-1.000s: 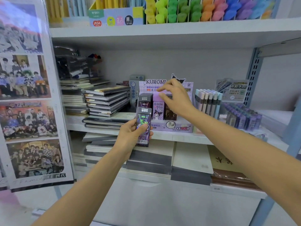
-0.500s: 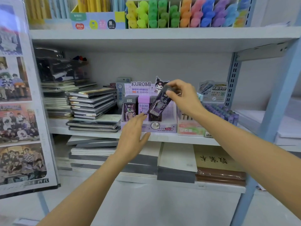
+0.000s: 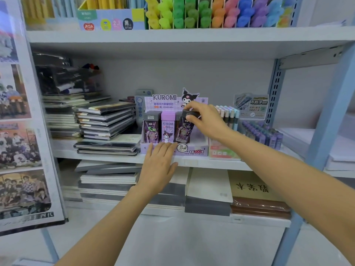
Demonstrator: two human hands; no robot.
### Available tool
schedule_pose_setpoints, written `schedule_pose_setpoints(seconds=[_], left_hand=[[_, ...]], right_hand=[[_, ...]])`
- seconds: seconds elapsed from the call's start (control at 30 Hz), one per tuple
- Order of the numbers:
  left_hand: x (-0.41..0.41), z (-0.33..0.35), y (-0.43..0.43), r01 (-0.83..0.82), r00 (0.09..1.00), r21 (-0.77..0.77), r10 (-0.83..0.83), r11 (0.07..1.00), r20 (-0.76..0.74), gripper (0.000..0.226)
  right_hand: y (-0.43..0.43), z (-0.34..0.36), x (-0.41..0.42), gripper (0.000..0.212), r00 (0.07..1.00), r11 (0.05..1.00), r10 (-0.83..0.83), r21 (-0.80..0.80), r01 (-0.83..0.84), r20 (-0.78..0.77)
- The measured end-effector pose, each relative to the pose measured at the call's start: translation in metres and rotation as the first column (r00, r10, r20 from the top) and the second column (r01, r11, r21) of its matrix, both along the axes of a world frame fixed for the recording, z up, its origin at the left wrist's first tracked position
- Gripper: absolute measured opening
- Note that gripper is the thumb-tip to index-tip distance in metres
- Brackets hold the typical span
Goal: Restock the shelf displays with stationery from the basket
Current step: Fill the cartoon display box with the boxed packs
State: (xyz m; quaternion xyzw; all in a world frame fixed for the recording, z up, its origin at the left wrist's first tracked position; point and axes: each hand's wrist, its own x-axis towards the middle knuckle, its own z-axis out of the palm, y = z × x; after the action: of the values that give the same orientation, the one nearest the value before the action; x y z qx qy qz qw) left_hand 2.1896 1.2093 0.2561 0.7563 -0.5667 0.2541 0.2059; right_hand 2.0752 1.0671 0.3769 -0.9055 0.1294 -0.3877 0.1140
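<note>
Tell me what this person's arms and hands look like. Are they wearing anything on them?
Nothing is worn that shows. The left hand and the right hand are bare, with no gloves and no rings visible. The left forearm and the right forearm are uncovered right to the picture's edge: no sleeve, watch or bracelet appears.
</note>
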Motion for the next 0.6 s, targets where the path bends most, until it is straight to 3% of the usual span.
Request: schedule_pose_setpoints(seconds=[0.17, 0.43, 0.6], left_hand=[[0.0, -0.004, 0.0, 0.014, 1.0, -0.023, -0.014, 1.0, -0.016, 0.056], [-0.001, -0.006, 0.0, 0.021, 1.0, -0.045, -0.022, 0.999, -0.02, 0.058], [-0.002, -0.007, -0.002, -0.004, 1.0, -0.025, 0.004, 1.0, -0.009, 0.059]], right_hand=[[0.001, 0.008, 0.004, 0.022, 0.993, 0.997, -0.016, -0.077, 0.007, -0.121], [0.003, -0.017, 0.013, 0.021, 0.993, 0.985, -0.117, -0.129, 0.116, -0.007], [0.005, -0.017, 0.012, 0.037, 0.98, 0.948, -0.18, -0.281, 0.151, -0.08]])
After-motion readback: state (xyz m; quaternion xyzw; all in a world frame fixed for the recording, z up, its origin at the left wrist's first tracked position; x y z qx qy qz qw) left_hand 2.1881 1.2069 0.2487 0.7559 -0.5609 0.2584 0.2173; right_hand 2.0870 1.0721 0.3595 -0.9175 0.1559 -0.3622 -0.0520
